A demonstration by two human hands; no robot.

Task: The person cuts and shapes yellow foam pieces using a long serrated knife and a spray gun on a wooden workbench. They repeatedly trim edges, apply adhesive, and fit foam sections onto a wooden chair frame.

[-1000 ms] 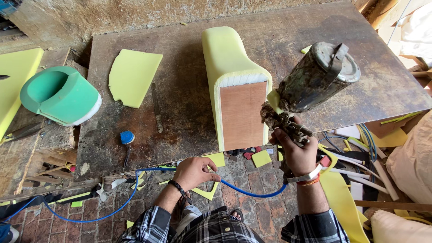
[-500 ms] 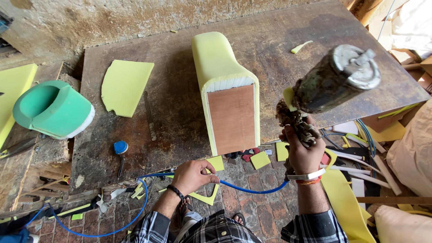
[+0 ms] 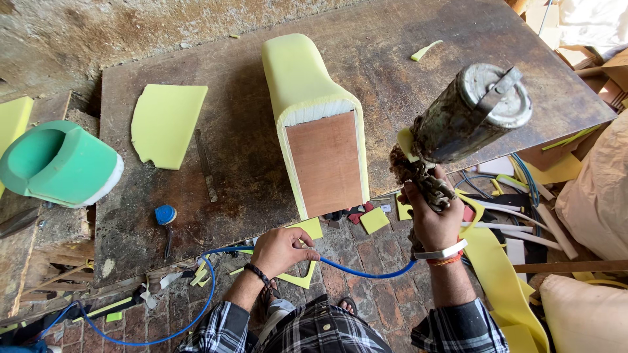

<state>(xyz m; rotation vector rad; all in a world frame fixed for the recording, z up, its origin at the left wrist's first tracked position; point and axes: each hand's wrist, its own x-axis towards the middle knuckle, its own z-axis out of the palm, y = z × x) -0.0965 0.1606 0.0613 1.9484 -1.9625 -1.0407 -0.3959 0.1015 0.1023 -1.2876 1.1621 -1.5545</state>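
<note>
The right hand (image 3: 433,221) is wrapping its grip tightly around the crusted handle of a spray gun (image 3: 458,127), holding the tool up so that its dented metal cup with a round lid is tilting above and just to the outer side of the knuckles. A white band and an orange thread are sitting on that wrist. A thin blue air hose (image 3: 366,271) is running from under the right hand across to the left hand (image 3: 280,249), whose grip is closing around the hose just below the near edge of the dark, stained wooden surface (image 3: 242,150).

Directly ahead of and between the two hands, a yellow foam-covered seat form (image 3: 314,117) is lying on the surface, its bare brown plywood end panel facing the person. Farther out from the left hand, a flat yellow foam sheet (image 3: 165,124) is lying on the surface, and a small blue cap (image 3: 165,214) is resting near the edge. Well off to the left-hand side, a green foam shell (image 3: 59,163) is sitting on a lower ledge. Yellow foam scraps (image 3: 374,219) are lying on the brick floor (image 3: 366,301) under the hands.
</note>
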